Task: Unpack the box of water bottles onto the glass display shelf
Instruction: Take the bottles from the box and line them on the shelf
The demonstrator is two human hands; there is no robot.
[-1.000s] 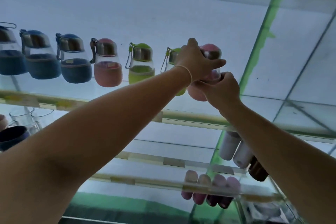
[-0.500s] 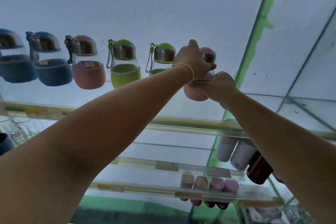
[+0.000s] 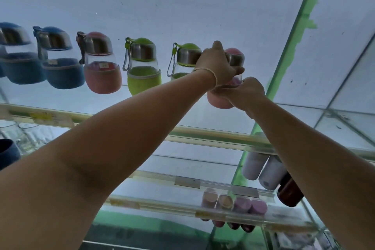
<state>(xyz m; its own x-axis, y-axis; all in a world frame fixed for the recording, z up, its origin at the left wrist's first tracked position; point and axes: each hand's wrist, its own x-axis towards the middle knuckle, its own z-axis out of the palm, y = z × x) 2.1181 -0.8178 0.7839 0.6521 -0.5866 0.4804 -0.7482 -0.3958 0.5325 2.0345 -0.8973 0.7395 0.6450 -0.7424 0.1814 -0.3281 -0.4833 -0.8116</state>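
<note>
Six bottles on the top shelf [image 3: 203, 135]: two blue bottles [image 3: 60, 71], two green bottles [image 3: 144, 75], two pink.
Fingers of the left hand [image 3: 215, 67] curl round the neck, those of the right hand [image 3: 248, 95] round the sleeve, of the end pink bottle [image 3: 235, 57].

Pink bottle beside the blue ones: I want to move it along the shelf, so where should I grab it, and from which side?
Take the pink bottle by its steel cap, probably from the front: the cap is narrower than the sleeved belly, and the blue bottle crowds the side where the strap hangs.
</note>
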